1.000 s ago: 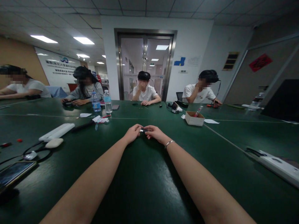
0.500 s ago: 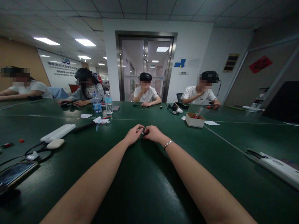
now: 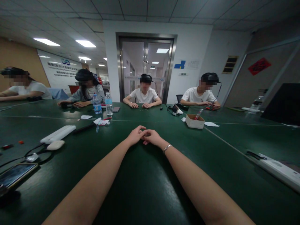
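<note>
My left hand (image 3: 136, 135) and my right hand (image 3: 153, 137) meet over the middle of the green table (image 3: 138, 178), fingertips touching and overlapping. Both have curled fingers, closed around the same small spot. Whatever lies between them is hidden by the fingers. A metal bracelet (image 3: 167, 148) circles my right wrist.
To the left lie a white power strip (image 3: 58, 133), a white mouse-shaped thing (image 3: 55, 145) and a phone (image 3: 18, 175). Water bottles (image 3: 109, 104) and a small box (image 3: 195, 122) stand farther off. Another strip (image 3: 281, 167) lies right. Several people sit across.
My hands have come together, and the small dark and silvery thing between them is now covered. Across the table, the middle person's raised hand has come down onto the tabletop.
</note>
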The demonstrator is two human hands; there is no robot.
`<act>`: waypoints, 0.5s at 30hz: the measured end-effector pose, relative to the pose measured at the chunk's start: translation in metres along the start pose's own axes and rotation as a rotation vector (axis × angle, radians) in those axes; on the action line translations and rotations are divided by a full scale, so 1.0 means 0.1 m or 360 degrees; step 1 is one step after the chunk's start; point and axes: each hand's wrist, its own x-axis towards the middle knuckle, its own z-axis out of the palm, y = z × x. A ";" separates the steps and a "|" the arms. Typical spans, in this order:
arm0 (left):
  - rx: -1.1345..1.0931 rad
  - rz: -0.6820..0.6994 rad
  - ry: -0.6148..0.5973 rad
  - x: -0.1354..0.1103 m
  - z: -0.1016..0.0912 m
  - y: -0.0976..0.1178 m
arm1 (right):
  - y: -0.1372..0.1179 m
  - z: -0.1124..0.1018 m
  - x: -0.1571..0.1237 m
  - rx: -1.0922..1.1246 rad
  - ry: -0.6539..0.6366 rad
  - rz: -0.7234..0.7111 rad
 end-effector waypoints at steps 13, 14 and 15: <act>0.1320 -0.0733 -0.0481 -1.11 -1.47 0.78 | -0.22 -0.74 -1.21 -0.0067 -0.0422 0.0303; 0.1377 -0.0802 -0.0415 -1.26 -1.67 0.74 | -0.25 -0.83 -1.40 -0.0128 -0.0401 0.0345; 0.1407 -0.0856 -0.0342 -1.41 -1.86 0.69 | -0.27 -0.91 -1.58 -0.0200 -0.0355 0.0393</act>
